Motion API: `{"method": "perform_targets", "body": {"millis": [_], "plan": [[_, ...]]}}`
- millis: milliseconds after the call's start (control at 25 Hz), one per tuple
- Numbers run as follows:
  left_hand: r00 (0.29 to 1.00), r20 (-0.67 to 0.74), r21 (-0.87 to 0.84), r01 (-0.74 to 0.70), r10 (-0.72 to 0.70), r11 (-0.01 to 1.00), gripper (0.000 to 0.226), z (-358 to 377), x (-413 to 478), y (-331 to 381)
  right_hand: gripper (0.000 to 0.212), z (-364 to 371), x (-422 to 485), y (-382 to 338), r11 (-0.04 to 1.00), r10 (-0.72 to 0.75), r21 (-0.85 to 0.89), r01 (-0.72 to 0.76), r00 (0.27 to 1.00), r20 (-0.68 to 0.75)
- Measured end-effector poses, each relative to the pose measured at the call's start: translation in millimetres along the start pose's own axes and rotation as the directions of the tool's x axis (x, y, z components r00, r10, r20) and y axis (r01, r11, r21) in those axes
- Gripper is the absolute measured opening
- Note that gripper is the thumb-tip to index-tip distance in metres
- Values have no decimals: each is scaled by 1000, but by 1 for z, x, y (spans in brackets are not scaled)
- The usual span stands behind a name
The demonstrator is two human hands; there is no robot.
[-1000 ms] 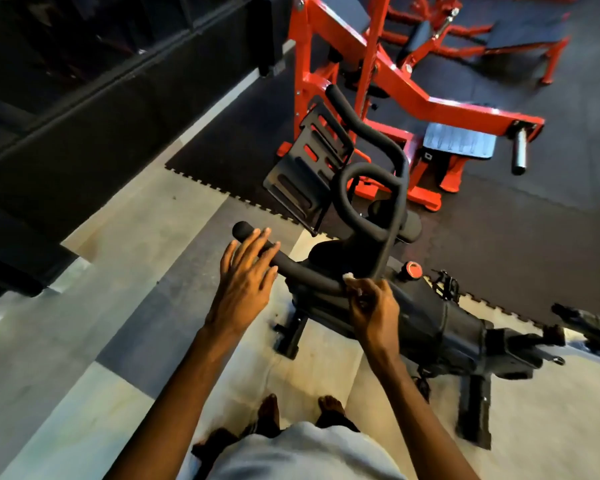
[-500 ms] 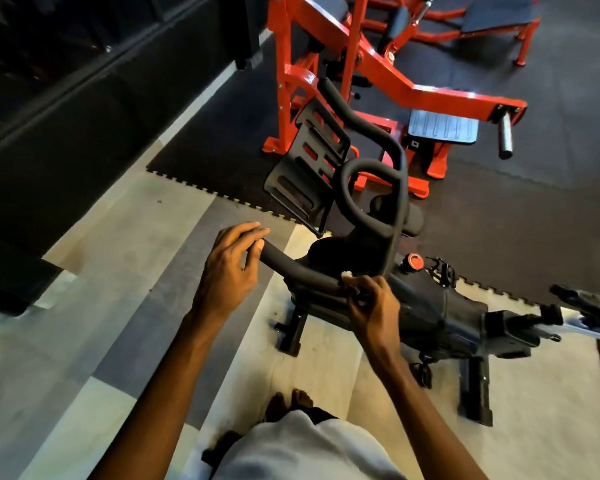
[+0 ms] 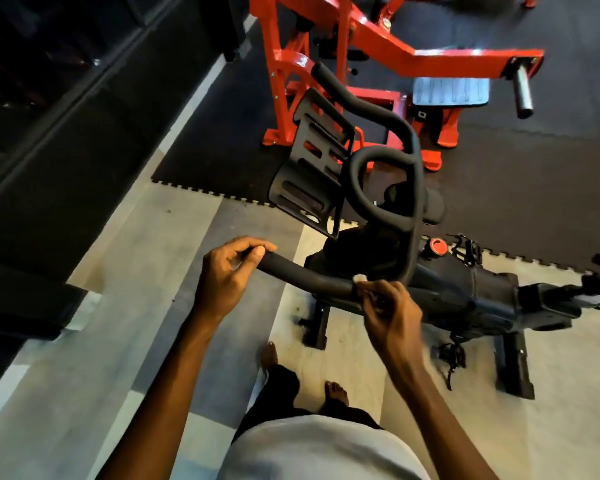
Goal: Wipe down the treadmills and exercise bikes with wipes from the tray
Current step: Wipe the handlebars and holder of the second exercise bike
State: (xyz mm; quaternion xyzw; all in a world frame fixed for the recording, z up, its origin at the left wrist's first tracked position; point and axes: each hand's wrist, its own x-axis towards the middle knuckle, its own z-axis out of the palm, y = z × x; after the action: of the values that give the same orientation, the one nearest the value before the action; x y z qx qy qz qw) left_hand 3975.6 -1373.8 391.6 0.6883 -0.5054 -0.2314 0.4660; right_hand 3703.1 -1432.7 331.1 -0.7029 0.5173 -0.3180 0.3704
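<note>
My left hand [image 3: 227, 277] is curled round the near tip of the black handlebar [image 3: 302, 274]. Further along the same bar, my right hand [image 3: 392, 317] pinches a small white wipe [image 3: 359, 278] against the foam. The exercise bike [image 3: 465, 296] stands on the pale floor [image 3: 101, 341], and a red weight machine [image 3: 413, 53] stands beyond it on the dark mat [image 3: 534, 202].

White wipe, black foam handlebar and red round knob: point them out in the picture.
white wipe [image 3: 359, 278], head view: the tuft that shows.
black foam handlebar [image 3: 305, 276], head view: middle of near bar.
red round knob [image 3: 437, 246], head view: top face.
</note>
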Motion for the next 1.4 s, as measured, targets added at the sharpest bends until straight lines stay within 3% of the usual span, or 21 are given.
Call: {"method": "perform_targets", "body": {"millis": [200,320,400,480,640,880,1080,1240,1400], "plan": [[981,190,-159,-2,32,987,26,-10,16,-20,15,61,-3,-49,991,13,136,-5,998,-54],[942,313,-164,-71,120,984,27,-20,26,-28,33,74,-13,-53,994,17,111,0,989,-148],[911,372,-196,-112,179,974,27,-25,31,-31,42,71,-24,-47,1000,18,-3,-19,973,-232],[872,440,-238,-119,216,964,26,-30,39,-35,35,70,-28,-44,992,62,-76,-97,925,-376],[810,527,-321,-91,257,943,22,-36,53,-41,25,102,-27,-64,975,207,76,-209,732,-649],[807,538,-359,-44,245,932,29,-37,60,-54,19,145,-34,-98,963,269,159,-217,746,-610],[791,497,-405,-151,356,902,22,-43,61,-61,20,137,-20,-104,921,380,209,-328,646,-662],[794,460,-399,-214,396,892,26,-45,61,-67,21,155,-18,-133,936,351,229,-266,704,-618],[731,381,-285,-489,566,824,34,-44,58,-70,21,151,-23,-139,942,334,238,-237,742,-581]]}}
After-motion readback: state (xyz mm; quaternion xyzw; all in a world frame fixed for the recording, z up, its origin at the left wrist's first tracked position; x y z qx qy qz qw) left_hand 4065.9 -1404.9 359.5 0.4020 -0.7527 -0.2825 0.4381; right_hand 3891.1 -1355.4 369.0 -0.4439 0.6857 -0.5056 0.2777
